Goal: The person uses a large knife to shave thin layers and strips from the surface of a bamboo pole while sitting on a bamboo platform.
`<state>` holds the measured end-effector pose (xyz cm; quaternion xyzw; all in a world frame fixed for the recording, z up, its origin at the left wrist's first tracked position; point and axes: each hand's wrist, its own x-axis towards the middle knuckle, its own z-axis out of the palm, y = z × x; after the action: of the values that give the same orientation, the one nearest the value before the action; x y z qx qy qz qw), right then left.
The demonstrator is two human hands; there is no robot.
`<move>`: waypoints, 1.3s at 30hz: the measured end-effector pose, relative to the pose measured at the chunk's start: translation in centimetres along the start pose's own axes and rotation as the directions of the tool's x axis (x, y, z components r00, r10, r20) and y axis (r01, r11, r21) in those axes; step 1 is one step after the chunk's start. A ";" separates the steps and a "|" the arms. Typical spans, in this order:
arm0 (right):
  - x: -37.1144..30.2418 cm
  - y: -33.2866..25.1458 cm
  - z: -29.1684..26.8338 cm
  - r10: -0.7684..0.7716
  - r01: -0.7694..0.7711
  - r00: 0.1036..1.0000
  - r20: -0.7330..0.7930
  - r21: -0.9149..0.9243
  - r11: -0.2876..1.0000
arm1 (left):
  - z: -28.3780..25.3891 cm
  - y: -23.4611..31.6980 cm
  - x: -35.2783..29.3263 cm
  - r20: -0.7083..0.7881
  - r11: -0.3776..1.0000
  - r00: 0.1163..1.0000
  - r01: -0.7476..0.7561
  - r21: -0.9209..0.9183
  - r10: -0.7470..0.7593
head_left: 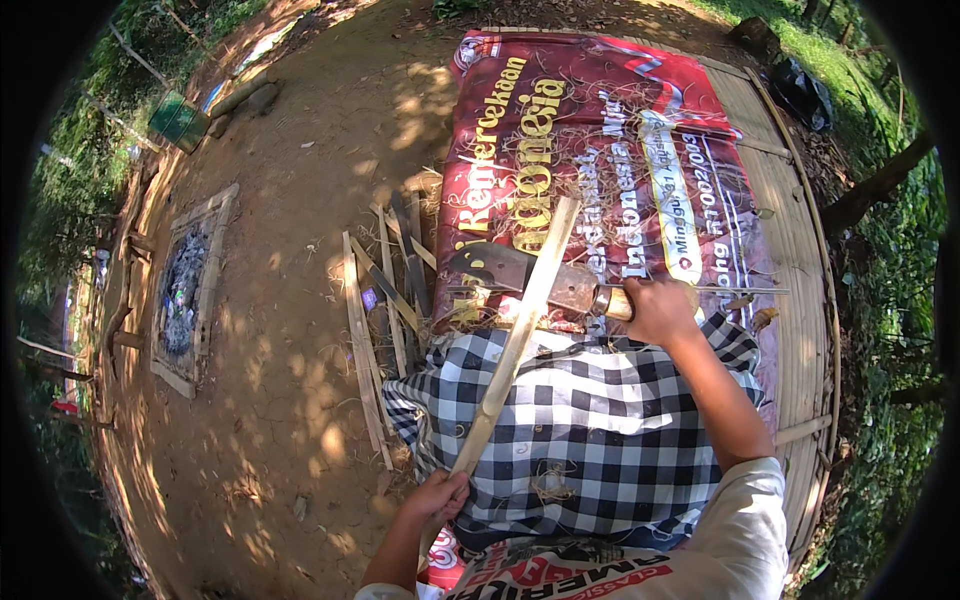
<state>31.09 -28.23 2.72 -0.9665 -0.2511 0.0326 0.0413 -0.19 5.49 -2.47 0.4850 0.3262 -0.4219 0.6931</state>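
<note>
My left hand (440, 495) is closed round the lower end of a long pale bamboo strip (505, 375), which slants up and to the right across my lap. In my right hand (660, 310) is the wooden handle of a machete (498, 268). Its broad, dark blade points left, with the hooked tip past the strip. The strip passes over the blade and hides part of it; whether they touch I cannot tell. A black-and-white checked cloth (580, 430) covers my lap. Beyond it lies a red printed banner (610, 130) strewn with thin shavings.
Several split bamboo pieces (362, 340) lie on the dirt at the left of the banner. A bamboo platform (800, 310) runs along the right side. Farther left is a framed ash pit (187, 285), with a green bin (178, 122) behind. A black plastic bag (803, 92) lies far right.
</note>
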 end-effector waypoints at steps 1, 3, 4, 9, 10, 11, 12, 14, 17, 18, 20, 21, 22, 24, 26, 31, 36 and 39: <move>-0.4 -2.0 0.2 -0.001 0.002 0.995 0.104 -0.009 1.000 | -0.2 -0.1 -0.2 -0.010 1.000 1.000 0.023 -0.007 -0.023; -0.4 -4.1 1.7 0.009 -0.018 0.988 0.154 0.054 0.998 | -0.3 -0.4 0.0 -0.005 1.000 1.000 0.019 -0.023 -0.019; -0.5 -3.9 2.8 0.032 -0.045 0.990 0.137 0.089 0.995 | -0.3 -0.4 0.1 0.000 0.999 1.000 0.015 -0.028 -0.015; 0.4 -2.6 2.2 0.302 -0.331 0.940 0.161 0.196 0.923 | -1.1 -1.7 0.4 0.025 0.996 0.998 -0.047 -0.070 0.049; 0.1 -1.7 2.2 0.322 -0.337 0.941 0.101 0.288 0.896 | -0.9 -1.6 0.5 0.029 0.995 0.997 -0.070 -0.064 0.072; -0.4 -1.6 2.0 0.348 -0.306 0.937 -0.037 0.396 0.866 | -0.9 -1.5 0.5 0.051 0.995 0.996 -0.072 -0.064 0.076; -0.9 -1.6 1.0 0.368 -0.315 0.930 -0.016 0.485 0.816 | -1.1 -1.3 0.5 0.072 0.995 0.994 -0.075 -0.064 0.079; -1.8 -2.0 -0.7 0.404 -0.335 0.914 0.045 0.647 0.685 | -1.4 -1.6 0.7 0.073 0.996 0.995 -0.056 -0.062 0.061; -3.1 -2.9 -1.5 0.399 -0.324 0.911 0.109 0.788 0.524 | -1.6 -1.5 0.8 0.082 0.999 0.996 -0.027 -0.026 0.029; -3.5 -3.5 -2.0 0.368 -0.292 0.925 0.093 0.795 0.532 | -1.5 -1.3 0.7 0.073 1.000 0.997 -0.028 -0.013 0.029; -3.8 -4.8 -2.3 0.279 -0.198 0.960 0.038 0.796 0.572 | -1.2 -0.8 0.5 0.054 0.999 0.998 -0.030 0.012 0.029; -3.9 -5.2 -2.0 0.200 -0.141 0.980 0.006 0.728 0.671 | -1.3 -0.9 0.5 0.052 1.000 0.998 -0.026 0.012 0.026; -3.7 -5.8 -1.9 0.107 -0.056 0.993 -0.040 0.645 0.762 | -1.3 -1.0 0.5 0.049 1.000 0.999 -0.022 0.012 0.022; -3.3 -6.7 -1.4 -0.129 0.149 0.988 -0.079 0.355 0.923 | -1.3 -1.2 0.4 0.030 1.000 0.999 -0.016 0.008 0.016; -3.0 -7.5 -0.8 -0.319 0.326 0.945 -0.071 0.196 0.925 | -1.1 -1.4 0.4 -0.002 1.000 1.000 -0.011 0.002 0.011; -1.0 -6.2 1.0 -0.407 0.399 0.913 0.030 0.142 0.906 | -0.4 -1.2 0.2 -0.063 0.998 0.997 -0.056 -0.022 0.054; 0.2 -3.8 3.4 -0.481 0.483 0.875 -0.052 0.081 0.872 | -0.6 -1.1 0.1 -0.019 0.998 0.999 -0.038 -0.056 0.037; 0.5 -3.0 3.1 -0.521 0.522 0.847 -0.103 -0.024 0.853 | -0.2 -0.7 -0.1 -0.020 0.997 0.998 -0.056 -0.062 0.054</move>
<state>29.83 -25.19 -0.13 -0.8623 -0.5014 -0.0305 0.0644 -0.88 5.58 -2.70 0.4758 0.3322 -0.3877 0.7162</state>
